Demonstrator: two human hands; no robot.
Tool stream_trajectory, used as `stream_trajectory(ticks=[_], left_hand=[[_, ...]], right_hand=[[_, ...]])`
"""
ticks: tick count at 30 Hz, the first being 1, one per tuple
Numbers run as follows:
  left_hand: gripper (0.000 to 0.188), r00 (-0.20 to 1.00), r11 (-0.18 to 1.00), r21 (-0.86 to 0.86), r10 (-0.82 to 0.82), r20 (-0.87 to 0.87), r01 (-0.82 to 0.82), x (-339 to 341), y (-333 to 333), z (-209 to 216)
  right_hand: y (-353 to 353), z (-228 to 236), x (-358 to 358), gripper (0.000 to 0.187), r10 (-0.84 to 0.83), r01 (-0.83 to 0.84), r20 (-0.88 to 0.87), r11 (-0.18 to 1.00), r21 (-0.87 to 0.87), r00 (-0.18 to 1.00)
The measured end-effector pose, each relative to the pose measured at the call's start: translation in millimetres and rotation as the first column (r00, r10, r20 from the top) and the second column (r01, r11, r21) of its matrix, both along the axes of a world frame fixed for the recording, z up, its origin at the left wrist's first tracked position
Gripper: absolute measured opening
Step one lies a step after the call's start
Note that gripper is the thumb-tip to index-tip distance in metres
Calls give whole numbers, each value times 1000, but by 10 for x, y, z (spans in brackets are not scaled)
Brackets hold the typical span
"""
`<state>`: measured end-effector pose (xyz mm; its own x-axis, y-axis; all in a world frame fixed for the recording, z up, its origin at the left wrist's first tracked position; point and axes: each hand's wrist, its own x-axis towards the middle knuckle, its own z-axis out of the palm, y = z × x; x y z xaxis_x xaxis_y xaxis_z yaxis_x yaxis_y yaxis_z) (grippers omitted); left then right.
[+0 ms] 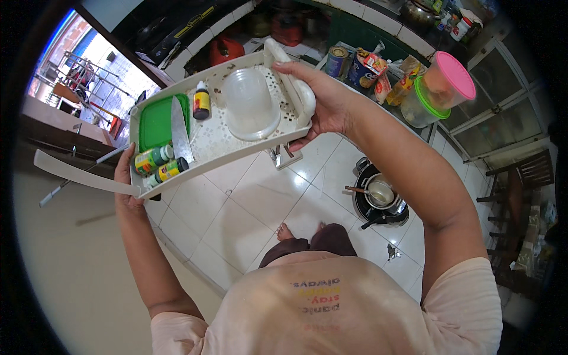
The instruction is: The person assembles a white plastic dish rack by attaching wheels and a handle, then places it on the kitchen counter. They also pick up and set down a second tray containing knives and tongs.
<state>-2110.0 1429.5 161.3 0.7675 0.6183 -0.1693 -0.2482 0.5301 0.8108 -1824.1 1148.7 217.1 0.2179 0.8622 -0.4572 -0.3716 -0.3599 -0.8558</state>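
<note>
A two-handed hold on a white tray (236, 158), raised before the body above a tiled floor (236, 219). The left hand (123, 170) is partly curled, gripping the tray's left end; the right hand (329, 97) is curled about its right handle. The tray bears a translucent container (248, 103), three small bottles (202, 102), and a knife (180, 130) beside a flat green rectangular item (157, 123).

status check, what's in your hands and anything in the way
White tray held at both ends by left hand and right hand. Knife, three bottles, clear tub aboard. Cookware on floor, apart from tray.
</note>
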Motion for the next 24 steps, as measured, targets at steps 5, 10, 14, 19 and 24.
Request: stream_trajectory(ticks=[5, 10, 14, 19, 24], left_hand=[[33, 998, 1000, 26, -6, 61, 4, 548, 412, 171], [33, 997, 996, 73, 48, 63, -52, 977, 610, 242], [33, 997, 998, 63, -18, 74, 13, 1210, 808, 276], [31, 992, 990, 88, 107, 70, -113, 1488, 1162, 277], [29, 991, 996, 61, 54, 119, -62, 1741, 1733, 263]], right_hand=[[383, 261, 535, 75, -9, 7, 76, 1000, 22, 997], [623, 462, 947, 75, 26, -27, 129, 1000, 6, 991], [785, 480, 1171, 74, 2, 1, 83, 999, -36, 997], [1183, 519, 1492, 72, 13, -11, 49, 999, -53, 999], [1640, 540, 1764, 73, -21, 23, 39, 998, -63, 999]])
